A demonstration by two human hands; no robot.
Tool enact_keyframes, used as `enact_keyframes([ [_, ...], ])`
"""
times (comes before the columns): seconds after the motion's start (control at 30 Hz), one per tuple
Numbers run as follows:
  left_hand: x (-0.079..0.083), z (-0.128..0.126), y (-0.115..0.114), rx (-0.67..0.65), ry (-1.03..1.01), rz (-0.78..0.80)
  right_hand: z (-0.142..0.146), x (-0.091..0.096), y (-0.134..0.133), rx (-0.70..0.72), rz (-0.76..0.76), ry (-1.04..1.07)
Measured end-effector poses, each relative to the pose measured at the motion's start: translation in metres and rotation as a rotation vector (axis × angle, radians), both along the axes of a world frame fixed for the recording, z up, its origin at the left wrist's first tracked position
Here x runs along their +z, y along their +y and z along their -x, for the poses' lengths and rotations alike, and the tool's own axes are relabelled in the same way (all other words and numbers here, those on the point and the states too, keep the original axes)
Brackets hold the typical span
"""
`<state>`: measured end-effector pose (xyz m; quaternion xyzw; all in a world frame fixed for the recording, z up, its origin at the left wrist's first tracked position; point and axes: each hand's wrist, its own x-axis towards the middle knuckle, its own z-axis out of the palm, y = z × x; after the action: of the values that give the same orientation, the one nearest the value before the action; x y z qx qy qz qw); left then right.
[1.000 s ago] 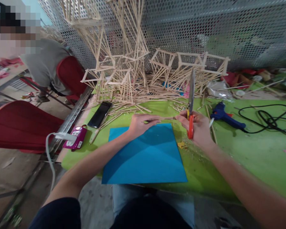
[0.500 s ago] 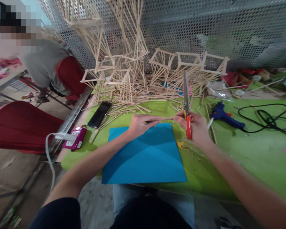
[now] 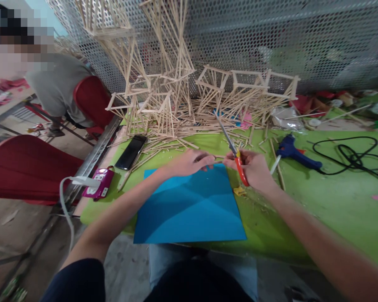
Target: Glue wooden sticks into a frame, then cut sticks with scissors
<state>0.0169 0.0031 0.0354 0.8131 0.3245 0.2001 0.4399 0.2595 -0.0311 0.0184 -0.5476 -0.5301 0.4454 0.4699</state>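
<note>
Above the far edge of a blue sheet (image 3: 189, 209), my left hand (image 3: 189, 162) is closed with its fingers around a thin wooden stick (image 3: 219, 157), mostly hidden by the hand. My right hand (image 3: 255, 170) grips a pair of scissors (image 3: 241, 171) by its orange handle, the blades pointing up and to the left. The right fingertips also meet the stick's end, close to the left fingertips. Behind the hands, loose wooden sticks (image 3: 204, 123) lie in a heap below frames built of sticks (image 3: 170, 75).
A blue glue gun (image 3: 297, 154) with a black cord lies on the green table (image 3: 334, 209) to the right. At the left are a phone (image 3: 131, 152) and a purple power strip (image 3: 99, 183) with a white plug. A seated person (image 3: 58, 84) is at the far left, near red chairs (image 3: 28, 167).
The scissors have tilted from upright to leaning left in my right hand. My hands have drawn closer together, and the left fingers have curled more.
</note>
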Motion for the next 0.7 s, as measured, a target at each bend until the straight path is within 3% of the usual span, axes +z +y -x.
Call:
enact_keyframes([
  [0.1,0.001,-0.009,-0.001,-0.121,0.039,0.109,0.002,0.001,-0.003,0.062,0.027,0.006],
  [0.3,-0.015,-0.016,-0.015,-0.082,-0.017,0.131,0.0,-0.003,-0.007,0.141,0.05,-0.039],
  [0.47,-0.019,-0.016,-0.023,0.088,-0.243,0.384,-0.011,-0.003,0.003,0.039,0.045,-0.1],
  [0.57,-0.022,-0.019,-0.024,0.196,-0.4,0.484,-0.024,0.007,0.003,0.132,0.048,-0.158],
  [0.63,-0.023,-0.02,-0.025,0.231,-0.481,0.518,-0.034,0.015,-0.003,0.25,0.065,-0.221],
  [0.7,-0.024,-0.022,-0.027,0.236,-0.54,0.541,-0.043,0.022,-0.012,0.282,0.094,-0.247],
])
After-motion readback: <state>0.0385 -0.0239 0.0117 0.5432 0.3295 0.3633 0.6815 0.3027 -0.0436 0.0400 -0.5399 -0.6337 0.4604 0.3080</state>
